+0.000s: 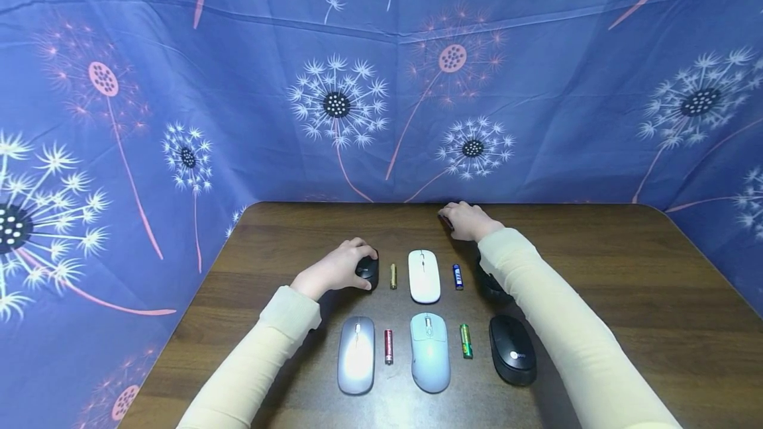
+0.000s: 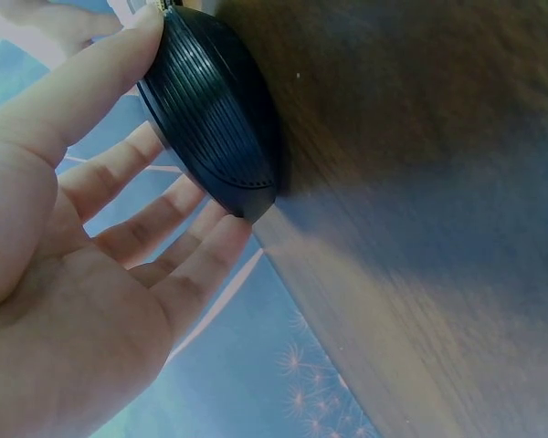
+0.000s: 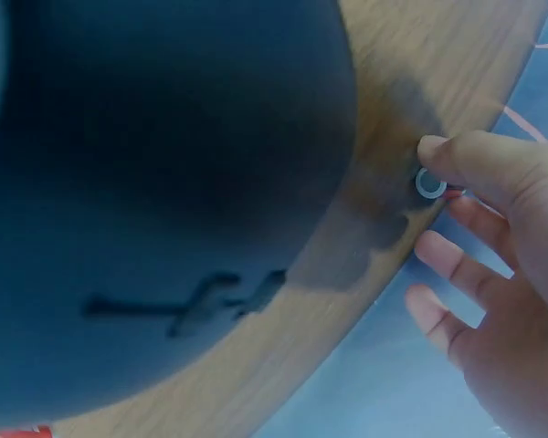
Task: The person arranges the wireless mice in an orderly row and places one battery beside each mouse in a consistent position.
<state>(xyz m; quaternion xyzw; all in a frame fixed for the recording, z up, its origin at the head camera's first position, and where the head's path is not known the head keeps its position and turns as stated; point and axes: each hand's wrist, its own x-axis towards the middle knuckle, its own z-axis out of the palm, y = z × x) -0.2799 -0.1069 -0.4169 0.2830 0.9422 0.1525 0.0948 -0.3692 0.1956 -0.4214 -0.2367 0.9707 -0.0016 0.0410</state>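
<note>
My left hand holds a black computer mouse by its sides, thumb on the near side and fingers round the far side. In the left wrist view the ridged side of this mouse shows between thumb and fingertips, tilted in that view. At the back edge of the table my right hand pinches a small battery between thumb and forefinger. Its round end faces the right wrist camera, with a bit of red behind; the rest is hidden by the fingers.
A white mouse stands between a gold battery and a blue battery. Nearer lie a grey mouse, red battery, light blue mouse, green battery and black mouse. The right sleeve partly covers another black mouse.
</note>
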